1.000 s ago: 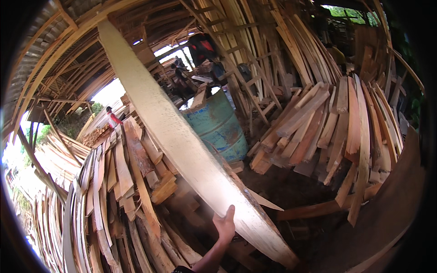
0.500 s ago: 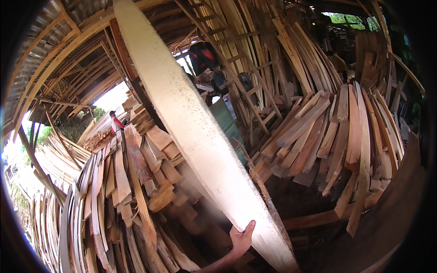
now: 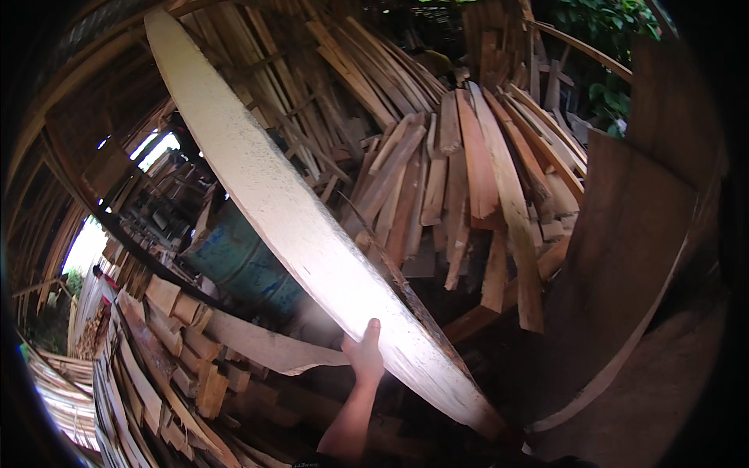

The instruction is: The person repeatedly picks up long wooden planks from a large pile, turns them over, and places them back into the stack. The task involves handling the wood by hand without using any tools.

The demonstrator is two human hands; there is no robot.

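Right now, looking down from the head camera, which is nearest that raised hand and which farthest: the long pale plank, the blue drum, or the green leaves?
1. Long pale plank: the hand grips its lower edge.
2. Blue drum: up and left of the hand, behind the plank.
3. Green leaves: far top right, beyond the stacked boards.

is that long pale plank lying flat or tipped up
Tipped up. The pale plank slants from its low end at lower right to high at upper left, with one hand gripping its lower edge.

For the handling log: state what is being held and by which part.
One hand, which side unclear, grips the long pale plank on its left edge, near the lower end.
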